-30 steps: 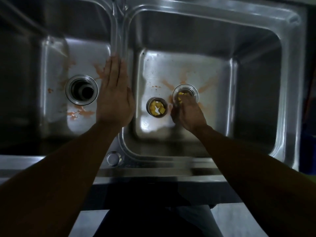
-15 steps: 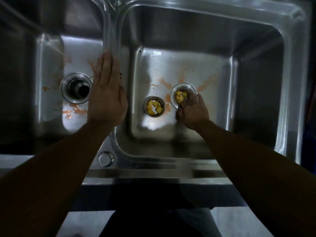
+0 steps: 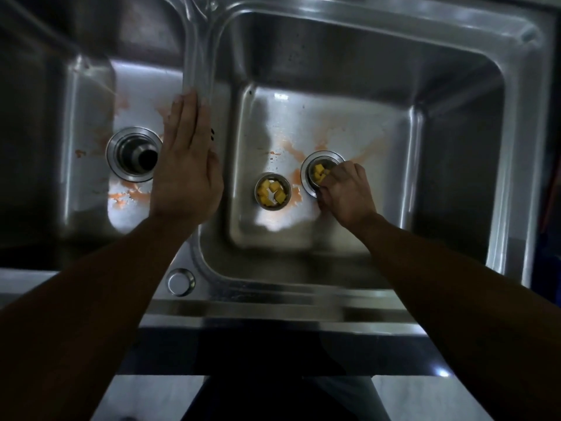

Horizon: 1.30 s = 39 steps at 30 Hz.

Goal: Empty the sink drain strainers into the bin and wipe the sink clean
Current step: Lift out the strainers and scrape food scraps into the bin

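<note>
A steel double sink (image 3: 516, 147) fills the view, with orange stains on both basin floors. In the right basin, a drain strainer (image 3: 315, 171) with yellow food cubes sits in its drain. My right hand (image 3: 346, 192) curls over the strainer's near right rim, fingertips gripping it. A second strainer (image 3: 273, 192), also with yellow cubes, stands loose on the basin floor just left of the drain. My left hand (image 3: 188, 165) lies flat, palm down, on the divider (image 3: 198, 56) between the basins. The left basin's drain (image 3: 133, 153) is an open hole without a strainer.
A round steel cap (image 3: 181, 282) sits on the sink's front rim between the basins. Below the front edge are a dark gap and pale floor. The bin is not in view.
My right hand has drawn back to the drain's near right edge and closed its fingers on the strainer rim, uncovering more yellow cubes. My left hand stays on the divider.
</note>
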Motion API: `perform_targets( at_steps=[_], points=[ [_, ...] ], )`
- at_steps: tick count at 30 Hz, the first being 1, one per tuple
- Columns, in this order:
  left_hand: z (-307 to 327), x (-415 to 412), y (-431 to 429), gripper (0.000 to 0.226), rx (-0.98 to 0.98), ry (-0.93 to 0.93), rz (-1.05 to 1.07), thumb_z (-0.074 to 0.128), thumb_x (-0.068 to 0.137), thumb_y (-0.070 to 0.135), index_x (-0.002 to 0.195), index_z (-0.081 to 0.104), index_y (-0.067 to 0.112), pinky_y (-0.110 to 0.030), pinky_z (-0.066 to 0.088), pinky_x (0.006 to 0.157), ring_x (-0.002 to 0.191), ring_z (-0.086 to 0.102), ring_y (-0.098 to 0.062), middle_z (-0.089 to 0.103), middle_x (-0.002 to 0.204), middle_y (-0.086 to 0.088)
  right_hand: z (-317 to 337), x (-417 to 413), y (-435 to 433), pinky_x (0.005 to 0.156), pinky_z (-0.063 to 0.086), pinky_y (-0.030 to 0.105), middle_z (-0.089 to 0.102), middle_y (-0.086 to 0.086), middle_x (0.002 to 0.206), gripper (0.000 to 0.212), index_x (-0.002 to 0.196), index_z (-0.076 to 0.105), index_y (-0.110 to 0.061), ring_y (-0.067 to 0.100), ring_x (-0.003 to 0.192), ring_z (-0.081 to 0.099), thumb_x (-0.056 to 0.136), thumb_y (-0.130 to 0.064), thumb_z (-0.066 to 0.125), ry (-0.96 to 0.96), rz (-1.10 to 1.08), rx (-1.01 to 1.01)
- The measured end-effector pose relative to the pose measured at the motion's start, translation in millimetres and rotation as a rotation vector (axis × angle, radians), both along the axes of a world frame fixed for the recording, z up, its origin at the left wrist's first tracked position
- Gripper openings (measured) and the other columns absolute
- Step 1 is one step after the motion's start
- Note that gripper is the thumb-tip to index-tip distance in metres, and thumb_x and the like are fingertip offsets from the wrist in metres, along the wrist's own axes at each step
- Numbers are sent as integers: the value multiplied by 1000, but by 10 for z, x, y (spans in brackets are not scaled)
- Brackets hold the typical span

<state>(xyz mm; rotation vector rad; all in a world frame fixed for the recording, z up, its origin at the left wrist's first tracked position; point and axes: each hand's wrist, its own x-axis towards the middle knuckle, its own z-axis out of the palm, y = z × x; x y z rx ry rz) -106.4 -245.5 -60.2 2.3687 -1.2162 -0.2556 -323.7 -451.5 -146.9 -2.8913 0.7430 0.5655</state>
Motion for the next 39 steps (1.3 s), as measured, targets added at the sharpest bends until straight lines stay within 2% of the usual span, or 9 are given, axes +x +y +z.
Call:
perform_targets(
  at_steps=[3,6,8,13,15,19,32,36,39],
  points=[
    [-1,9,3,57,4,0,3,31,105,15,158,16,-1,-52,13,126,157,4,-33,10,167,-20,31,1,25,114,31,30,45,6,145,44,130,65,-16,24,136,36,93,-40,62,-77,-83,46],
    [6,2,1,57,-4,7,1,32,105,15,158,15,0,-51,12,127,157,4,-32,9,168,-19,55,-7,77,118,36,36,30,8,156,44,126,66,-11,26,147,26,90,-38,66,-144,-89,101],
    [7,-3,2,57,-4,9,2,34,105,13,158,15,0,-51,12,127,157,3,-31,9,168,-19,75,-31,109,115,41,36,27,6,158,46,127,62,-11,26,146,30,90,-38,66,-156,-171,186],
    [15,-16,10,57,-18,-13,-6,34,104,13,157,17,-1,-53,14,126,157,5,-33,11,167,-21,166,-179,159,91,55,39,42,9,144,48,122,55,-19,28,123,45,84,-44,71,-186,-195,206],
    [13,-18,6,58,-17,-15,-11,34,104,14,157,17,-1,-52,13,127,157,5,-33,11,167,-21,206,-260,165,85,57,41,45,9,137,64,129,48,-21,27,118,48,77,-45,77,-220,-252,249],
    [0,-7,7,57,-23,-16,-12,34,105,13,158,17,0,-54,14,126,157,4,-33,10,167,-20,231,-447,163,89,55,37,44,8,132,94,147,31,-23,24,117,49,71,-47,82,-211,-308,311],
    [-32,1,26,58,-40,19,-1,35,106,11,159,15,3,-51,11,127,157,2,-32,7,168,-17,163,-655,162,92,56,43,37,4,136,80,139,42,-25,27,120,49,72,-38,85,-129,-317,386],
    [-38,3,16,59,-25,-44,-17,35,104,10,158,15,0,-51,12,127,157,3,-35,9,167,-21,172,-638,144,101,49,41,43,4,138,87,141,40,-24,28,123,50,70,-46,85,-92,-328,370],
    [-65,1,23,60,24,-116,-24,31,103,15,158,14,0,-45,5,129,157,4,-33,10,167,-21,251,-615,169,122,23,40,41,8,149,96,148,34,-18,28,137,40,73,-59,78,-70,-293,314]
  ],
)
